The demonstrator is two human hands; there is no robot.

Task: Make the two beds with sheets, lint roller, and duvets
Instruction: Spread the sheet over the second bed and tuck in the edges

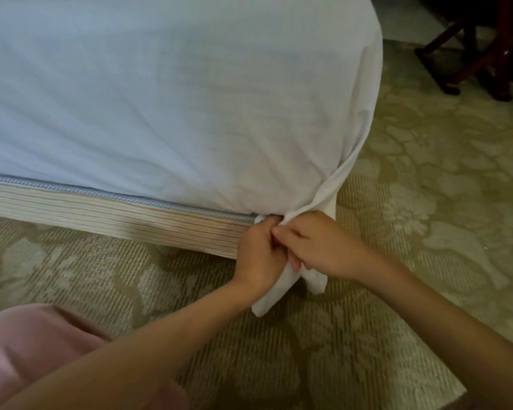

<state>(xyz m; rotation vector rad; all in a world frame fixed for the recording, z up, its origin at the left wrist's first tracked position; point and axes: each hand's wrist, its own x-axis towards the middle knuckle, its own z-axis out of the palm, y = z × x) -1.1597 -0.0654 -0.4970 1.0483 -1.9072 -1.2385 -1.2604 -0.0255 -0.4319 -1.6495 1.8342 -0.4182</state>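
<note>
Sheet (pixel 160 99) fills most of the view: white, spread over the mattress, fairly smooth on top, with creases fanning toward the near right corner. Patterned carpet (pixel 427 202) lies all around the bed. The striped bed base (pixel 116 220) shows under the sheet's lower edge, with blue piping (pixel 101 196) along its top. Dark wooden furniture legs (pixel 471 54) stand well apart at top right. A pink garment (pixel 27 350) sits at bottom left.

At the bed's corner, the gathered cloth comes down into both hands. The left hand (pixel 256 250) is curled tight round a bunch of sheet, just beside the base's end. The right hand (pixel 320 247) touches it and pinches another fold. Two loose tails (pixel 267 303) hang below the hands, over the carpet. It looks like a corner knot or twist is being made. No duvet or lint roller is in view.

Risks, as a judgement:
- Too hard a pull could drag the sheet off the far corners and wrinkle the top.
- A slack knot would probably slip free once tucked, leaving the corner baggy.
- The tails could stay showing if they are not pushed under the mattress.
- The fingers are crowded together, so one fold may escape the grip.
</note>
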